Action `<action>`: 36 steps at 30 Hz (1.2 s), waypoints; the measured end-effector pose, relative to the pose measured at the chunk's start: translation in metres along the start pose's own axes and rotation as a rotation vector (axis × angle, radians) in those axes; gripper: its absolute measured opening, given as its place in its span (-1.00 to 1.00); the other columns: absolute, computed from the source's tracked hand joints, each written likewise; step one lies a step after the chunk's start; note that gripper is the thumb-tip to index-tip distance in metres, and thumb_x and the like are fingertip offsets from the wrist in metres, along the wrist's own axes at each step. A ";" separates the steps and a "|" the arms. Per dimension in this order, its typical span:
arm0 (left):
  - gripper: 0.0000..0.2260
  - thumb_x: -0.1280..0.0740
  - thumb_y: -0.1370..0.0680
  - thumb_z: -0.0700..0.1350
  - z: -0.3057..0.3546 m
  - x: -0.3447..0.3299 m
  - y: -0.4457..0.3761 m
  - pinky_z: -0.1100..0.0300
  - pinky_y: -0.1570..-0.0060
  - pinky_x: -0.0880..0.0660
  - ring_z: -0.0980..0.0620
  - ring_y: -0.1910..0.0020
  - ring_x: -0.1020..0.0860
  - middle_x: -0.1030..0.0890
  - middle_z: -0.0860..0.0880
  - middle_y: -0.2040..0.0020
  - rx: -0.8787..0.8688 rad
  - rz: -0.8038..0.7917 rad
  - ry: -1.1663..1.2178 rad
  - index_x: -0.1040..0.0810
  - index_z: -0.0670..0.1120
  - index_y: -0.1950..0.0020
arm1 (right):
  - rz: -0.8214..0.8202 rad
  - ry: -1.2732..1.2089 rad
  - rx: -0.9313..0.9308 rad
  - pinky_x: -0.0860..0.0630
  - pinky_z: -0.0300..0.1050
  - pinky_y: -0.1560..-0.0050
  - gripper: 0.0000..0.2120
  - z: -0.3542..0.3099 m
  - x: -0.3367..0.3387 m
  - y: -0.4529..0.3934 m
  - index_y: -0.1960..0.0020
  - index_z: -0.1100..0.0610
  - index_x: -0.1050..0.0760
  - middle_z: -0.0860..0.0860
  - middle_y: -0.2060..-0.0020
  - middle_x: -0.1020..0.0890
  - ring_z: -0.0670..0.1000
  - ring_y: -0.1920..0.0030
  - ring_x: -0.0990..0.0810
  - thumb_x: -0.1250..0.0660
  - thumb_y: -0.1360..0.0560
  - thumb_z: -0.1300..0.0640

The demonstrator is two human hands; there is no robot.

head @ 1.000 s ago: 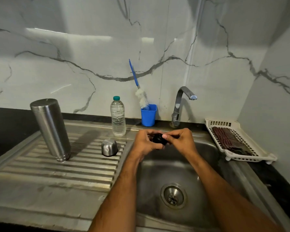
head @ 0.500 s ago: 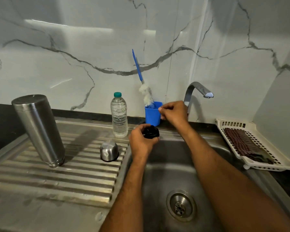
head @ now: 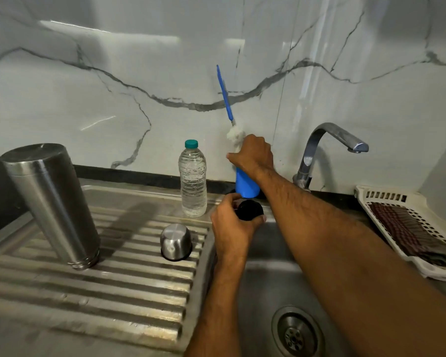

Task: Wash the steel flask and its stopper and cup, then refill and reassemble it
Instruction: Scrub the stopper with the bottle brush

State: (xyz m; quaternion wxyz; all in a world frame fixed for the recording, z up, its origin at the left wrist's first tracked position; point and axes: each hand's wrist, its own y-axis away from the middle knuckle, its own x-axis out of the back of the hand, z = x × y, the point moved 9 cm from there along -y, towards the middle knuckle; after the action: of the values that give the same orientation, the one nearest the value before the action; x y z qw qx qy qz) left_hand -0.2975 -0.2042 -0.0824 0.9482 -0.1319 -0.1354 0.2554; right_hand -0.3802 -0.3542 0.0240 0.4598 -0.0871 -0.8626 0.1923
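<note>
The steel flask (head: 52,202) stands mouth-down and tilted on the ribbed drainboard (head: 101,287) at the left. Its small steel cup (head: 176,242) sits upside down further right on the ribs. My left hand (head: 229,225) grips the black stopper (head: 250,210) over the sink's back left corner. My right hand (head: 252,155) is at the mouth of a blue holder cup (head: 245,185), fingers curled round the lower white head of the blue-handled bottle brush (head: 224,96). The brush's lowest part is hidden by that hand.
A clear water bottle (head: 193,179) with a green cap stands left of the blue cup. The tap (head: 332,148) arches over the sink (head: 268,266), with the drain (head: 295,333) below. A white rack (head: 366,199) holding a dark cloth sits at the right.
My right hand left the stopper and rose to the blue cup and brush. The left hand kept the stopper and stayed near the sink's back edge.
</note>
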 end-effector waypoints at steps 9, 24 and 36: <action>-0.62 -0.68 -0.28 0.07 -0.004 0.005 0.004 0.51 0.26 -0.46 0.28 0.20 -0.62 -0.70 0.10 0.17 0.127 0.007 0.004 -0.72 -0.05 0.00 | -0.005 -0.077 -0.047 -0.47 -0.12 0.26 -0.68 0.013 0.028 -0.006 0.09 0.14 -0.46 0.00 0.20 -0.53 0.04 0.13 -0.55 -0.57 -0.31 0.12; -0.62 -0.58 -0.45 0.02 -0.026 -0.012 0.012 0.05 0.16 -0.69 0.02 0.22 -0.72 -0.71 -0.13 0.09 0.428 -0.008 0.428 -0.68 -0.24 -0.08 | 0.316 -0.316 -0.046 -0.39 -0.27 0.44 -0.80 0.012 0.131 0.055 0.31 0.13 -0.55 -0.06 0.43 -0.61 -0.14 0.39 -0.58 -0.52 -0.26 0.05; -0.67 -0.36 -0.64 -0.05 -0.031 -0.027 0.038 0.19 0.43 -0.62 -0.03 0.38 -0.69 -0.68 -0.22 0.08 0.722 -0.042 0.766 -0.56 -0.33 -0.18 | 0.251 -0.602 0.101 -0.42 -0.39 0.31 -0.87 0.061 0.107 0.183 0.22 0.12 -0.57 -0.05 0.32 -0.60 -0.25 0.33 -0.54 -0.49 -0.42 0.28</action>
State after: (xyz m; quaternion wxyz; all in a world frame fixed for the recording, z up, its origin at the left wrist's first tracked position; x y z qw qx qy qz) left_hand -0.3265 -0.1922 -0.1279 0.9197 0.1219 0.3147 0.2004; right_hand -0.4953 -0.1677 -0.0009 0.1606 -0.1088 -0.9317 0.3072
